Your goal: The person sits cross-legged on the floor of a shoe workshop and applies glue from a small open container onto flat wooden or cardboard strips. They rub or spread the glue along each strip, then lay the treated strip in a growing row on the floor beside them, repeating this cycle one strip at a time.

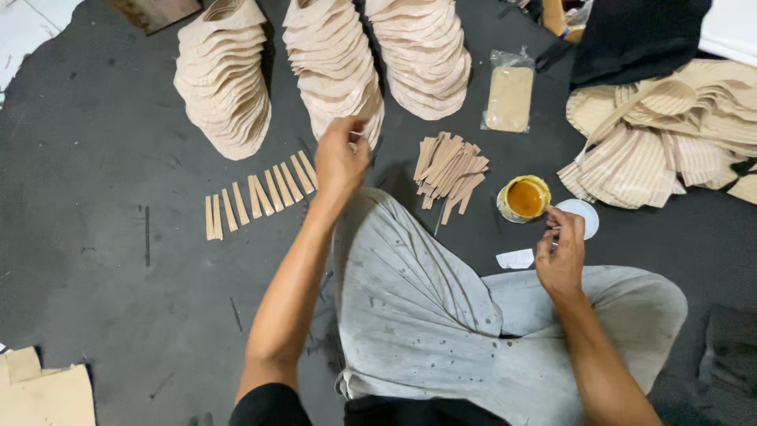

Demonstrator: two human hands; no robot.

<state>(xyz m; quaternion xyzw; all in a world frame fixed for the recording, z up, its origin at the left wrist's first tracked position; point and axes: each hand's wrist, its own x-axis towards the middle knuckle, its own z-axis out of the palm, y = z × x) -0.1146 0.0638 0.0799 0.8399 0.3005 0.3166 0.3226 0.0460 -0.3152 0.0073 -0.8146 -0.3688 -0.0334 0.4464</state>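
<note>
I sit on a dark floor with my grey-trousered legs crossed. My left hand (341, 158) is raised above my knee, its fingers pinched together near a row of tan strips (260, 193) laid side by side on the floor. Whether it holds a strip I cannot tell. My right hand (561, 252) hovers beside a small open tin of amber glue (524, 197) and its white lid (581, 214), fingers closed on a thin tool. A loose pile of tan strips (451, 170) lies between the hands.
Three tall stacks of beige curved pieces (225, 79) (333, 67) (422, 59) stand at the back. A clear bag of tan material (509, 96) lies by them. Striped beige pieces (662, 138) heap at right. Cardboard (43, 390) sits bottom left.
</note>
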